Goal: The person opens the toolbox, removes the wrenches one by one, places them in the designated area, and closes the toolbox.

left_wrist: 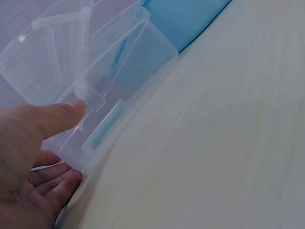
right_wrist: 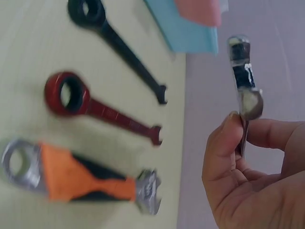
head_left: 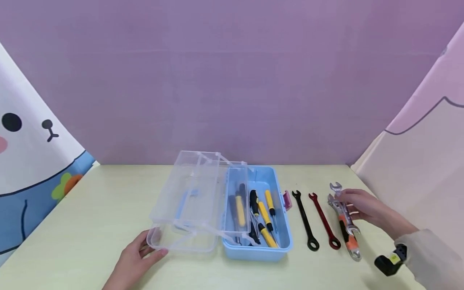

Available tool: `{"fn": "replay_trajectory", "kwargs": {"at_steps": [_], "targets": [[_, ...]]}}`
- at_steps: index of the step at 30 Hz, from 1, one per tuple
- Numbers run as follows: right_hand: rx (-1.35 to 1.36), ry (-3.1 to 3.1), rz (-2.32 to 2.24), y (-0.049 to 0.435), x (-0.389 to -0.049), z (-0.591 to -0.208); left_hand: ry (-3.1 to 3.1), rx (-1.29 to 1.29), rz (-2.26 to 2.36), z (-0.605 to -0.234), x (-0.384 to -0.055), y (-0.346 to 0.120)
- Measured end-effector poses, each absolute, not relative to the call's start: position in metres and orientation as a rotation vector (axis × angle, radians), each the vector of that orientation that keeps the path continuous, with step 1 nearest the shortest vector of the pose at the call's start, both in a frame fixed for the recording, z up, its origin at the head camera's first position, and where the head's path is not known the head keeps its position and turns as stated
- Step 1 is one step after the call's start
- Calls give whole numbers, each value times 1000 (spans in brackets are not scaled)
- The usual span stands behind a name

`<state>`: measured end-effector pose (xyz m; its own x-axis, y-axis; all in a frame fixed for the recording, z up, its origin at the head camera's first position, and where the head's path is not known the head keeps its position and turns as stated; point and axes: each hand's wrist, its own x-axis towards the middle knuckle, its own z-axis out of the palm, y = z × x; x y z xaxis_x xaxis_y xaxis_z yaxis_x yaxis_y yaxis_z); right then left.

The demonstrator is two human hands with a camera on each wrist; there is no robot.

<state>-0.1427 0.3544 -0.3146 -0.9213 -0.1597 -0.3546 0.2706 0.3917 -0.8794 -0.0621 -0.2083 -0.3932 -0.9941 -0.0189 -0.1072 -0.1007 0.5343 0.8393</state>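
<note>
My left hand holds the near left corner of the toolbox's clear plastic lid, thumb on one side and fingers on the other. The lid is swung out to the left of the light blue toolbox. Between the thumb and fingers of my right hand is a silver open-end wrench, raised off the table. In the head view it overlaps an adjustable wrench with an orange and black handle. A red wrench and a black wrench lie to its left.
Several yellow-and-black screwdrivers lie inside the toolbox, some seen through a clear tray. A pink latch sticks out from the box's right side. Purple cloth rises behind the pale table, with printed cloth on both sides.
</note>
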Motion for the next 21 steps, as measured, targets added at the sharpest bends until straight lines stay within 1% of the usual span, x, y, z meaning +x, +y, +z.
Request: {"fn": "replay_trajectory", "kwargs": {"at_steps": [7,21], "targets": [[136,2314,-1479,376,-146,-324,2666,-136,1489,-393,-58,-212],[243,2339,-1416,418,-148,-336,2696,-115,1493,-395,-59,-209]]}}
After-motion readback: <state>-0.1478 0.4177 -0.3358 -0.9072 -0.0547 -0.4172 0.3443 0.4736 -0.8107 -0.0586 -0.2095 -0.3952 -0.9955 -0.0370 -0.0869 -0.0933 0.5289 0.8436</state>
